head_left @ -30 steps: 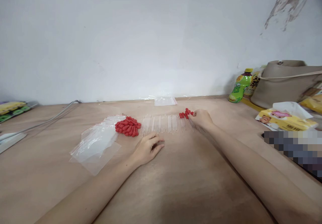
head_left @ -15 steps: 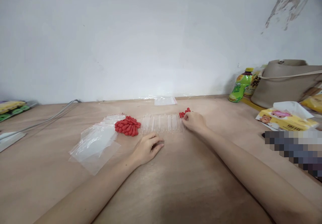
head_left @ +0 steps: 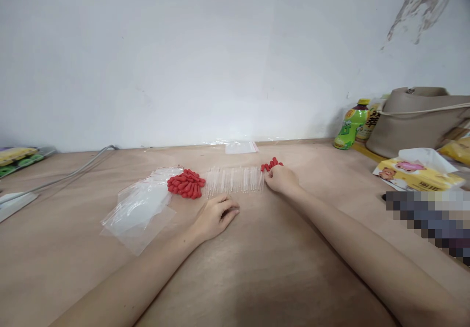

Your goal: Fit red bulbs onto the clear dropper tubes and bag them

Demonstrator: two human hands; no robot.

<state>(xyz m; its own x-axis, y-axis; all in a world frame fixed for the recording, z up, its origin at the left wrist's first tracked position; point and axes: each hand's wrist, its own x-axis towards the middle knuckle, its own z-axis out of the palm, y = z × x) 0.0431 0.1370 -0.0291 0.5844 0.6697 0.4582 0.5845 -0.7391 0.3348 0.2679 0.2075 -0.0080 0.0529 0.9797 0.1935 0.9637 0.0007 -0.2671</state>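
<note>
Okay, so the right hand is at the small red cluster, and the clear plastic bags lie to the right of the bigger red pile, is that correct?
Not quite: the clear plastic bags lie to the left of the bigger red pile, as the head view shows. The right hand is indeed at the small red cluster.

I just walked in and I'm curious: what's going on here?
A person's right hand is at the right end of a row of thin clear tubes, by some red bulbs; its grip is hidden. The left hand rests on the table near the row, nothing visible in it. A bigger bulb pile and clear plastic bags lie left of the tubes.
</note>
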